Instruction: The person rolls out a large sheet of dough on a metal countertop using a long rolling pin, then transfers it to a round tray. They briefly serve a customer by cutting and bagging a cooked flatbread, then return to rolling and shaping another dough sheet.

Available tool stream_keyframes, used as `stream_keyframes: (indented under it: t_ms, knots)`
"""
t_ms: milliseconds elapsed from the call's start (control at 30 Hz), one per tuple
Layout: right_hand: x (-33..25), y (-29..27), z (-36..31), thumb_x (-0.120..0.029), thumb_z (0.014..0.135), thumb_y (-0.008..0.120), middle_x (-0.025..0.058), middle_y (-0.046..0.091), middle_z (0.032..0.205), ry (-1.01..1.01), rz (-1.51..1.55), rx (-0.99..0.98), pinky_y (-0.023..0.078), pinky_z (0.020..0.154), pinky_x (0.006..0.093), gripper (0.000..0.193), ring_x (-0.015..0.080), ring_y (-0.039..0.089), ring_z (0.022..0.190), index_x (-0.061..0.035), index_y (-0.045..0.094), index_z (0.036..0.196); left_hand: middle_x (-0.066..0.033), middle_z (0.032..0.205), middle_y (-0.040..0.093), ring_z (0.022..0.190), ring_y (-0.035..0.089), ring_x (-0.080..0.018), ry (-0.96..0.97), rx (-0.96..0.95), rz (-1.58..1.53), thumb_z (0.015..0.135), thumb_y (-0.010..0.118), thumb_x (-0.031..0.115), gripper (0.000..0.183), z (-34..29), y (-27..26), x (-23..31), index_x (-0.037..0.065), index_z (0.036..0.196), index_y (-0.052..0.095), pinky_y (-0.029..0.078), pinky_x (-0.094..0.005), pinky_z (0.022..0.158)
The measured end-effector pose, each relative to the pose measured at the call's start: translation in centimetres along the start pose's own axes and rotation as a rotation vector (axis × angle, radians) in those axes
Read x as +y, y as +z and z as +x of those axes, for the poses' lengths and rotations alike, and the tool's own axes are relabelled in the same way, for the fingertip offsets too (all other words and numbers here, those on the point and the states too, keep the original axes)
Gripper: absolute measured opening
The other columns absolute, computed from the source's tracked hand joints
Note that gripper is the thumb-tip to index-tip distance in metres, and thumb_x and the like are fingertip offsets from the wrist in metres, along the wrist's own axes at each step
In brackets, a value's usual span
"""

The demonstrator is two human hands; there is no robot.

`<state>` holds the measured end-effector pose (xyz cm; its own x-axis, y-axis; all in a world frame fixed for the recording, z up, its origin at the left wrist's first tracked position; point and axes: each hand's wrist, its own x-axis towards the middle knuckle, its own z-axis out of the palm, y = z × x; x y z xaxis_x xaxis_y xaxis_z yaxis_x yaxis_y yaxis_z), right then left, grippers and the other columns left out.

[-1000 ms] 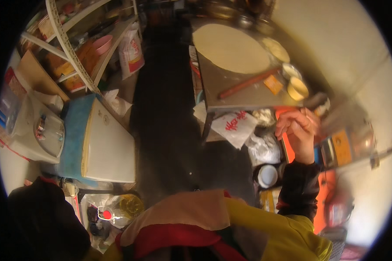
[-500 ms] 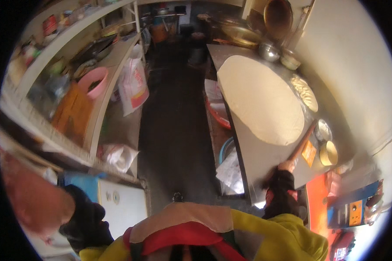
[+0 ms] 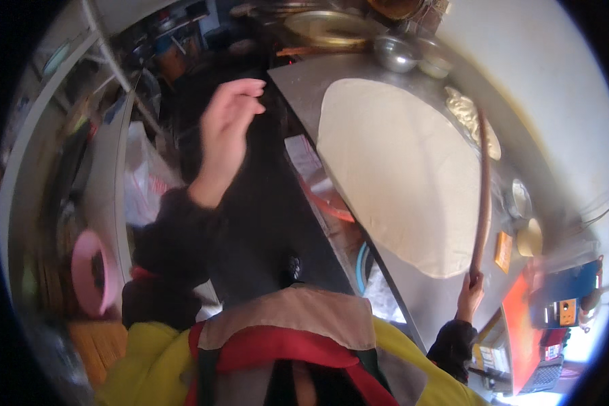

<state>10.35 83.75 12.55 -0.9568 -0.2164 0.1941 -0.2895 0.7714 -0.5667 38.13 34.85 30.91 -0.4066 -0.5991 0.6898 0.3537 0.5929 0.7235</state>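
Note:
My right hand [image 3: 471, 298] is wrapped round the near end of a long wooden rolling pin [image 3: 484, 196], which points away from me. The pin lies along the right edge of a big, thin oval sheet of dough [image 3: 396, 176]. That sheet is spread over a metal worktable [image 3: 294, 76]. My left hand [image 3: 229, 125] is raised over the dark aisle, left of the table; it is empty, its fingers loosely bent and apart, slightly blurred. Beyond the pin, pale dough pieces [image 3: 461, 111] lie in a pile near the wall.
Metal bowls [image 3: 396, 54] stand at the table's far end. Along its right side are a white bowl [image 3: 519, 199], a yellowish bowl [image 3: 530, 238] and an orange packet [image 3: 503, 252]. Shelving with a pink basin [image 3: 93, 274] lines the left.
My left hand has swung up and forward from the lower left. My right hand still grips the rolling pin, now turned more upright along the dough's right edge. The view has shifted.

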Motion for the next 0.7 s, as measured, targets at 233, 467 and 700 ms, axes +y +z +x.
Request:
stream_keyframes:
  t_ms: [233, 467, 700]
  knots:
    - [-16.5, 15.4, 9.0, -0.024, 0.084, 0.057, 0.0198, 0.062, 0.086, -0.148, -0.119, -0.200, 0.046, 0.067, 0.0472, 0.026, 0.0394, 0.059, 0.081, -0.0078, 0.049, 0.103, -0.0074, 0.094, 0.054, 0.077, 0.056, -0.0152, 0.037, -0.260, 0.295, 0.084, 0.056, 0.006, 0.019, 13.3, 2.7, -22.2, 0.004, 0.103, 0.056, 0.045, -0.0262, 0.068]
    - [-20.6, 23.7, 13.3, -0.026, 0.086, 0.056, 0.0109, 0.056, 0.104, -0.218, -0.413, -0.138, 0.044, 0.077, 0.0457, 0.028, 0.0320, 0.054, 0.093, -0.0093, 0.052, 0.107, -0.0128, 0.110, 0.052, 0.100, 0.054, -0.0264, 0.216, -0.723, 0.510, 0.091, 0.050, 0.020, 0.027, 22.4, 15.1, -42.3, 0.004, 0.112, 0.052, 0.043, -0.0375, 0.083]
    - [-23.7, 28.0, 14.5, -0.032, 0.092, 0.044, 0.0151, 0.027, 0.141, 0.227, -0.542, -0.030, 0.017, 0.106, 0.0495, 0.051, 0.0332, 0.022, 0.131, -0.0094, 0.032, 0.136, -0.0145, 0.139, 0.033, 0.128, 0.032, -0.0292, 0.576, -1.079, 0.592, 0.091, 0.045, 0.038, 0.053, 21.7, 25.9, -56.1, 0.004, 0.132, 0.038, 0.025, -0.0411, 0.107]
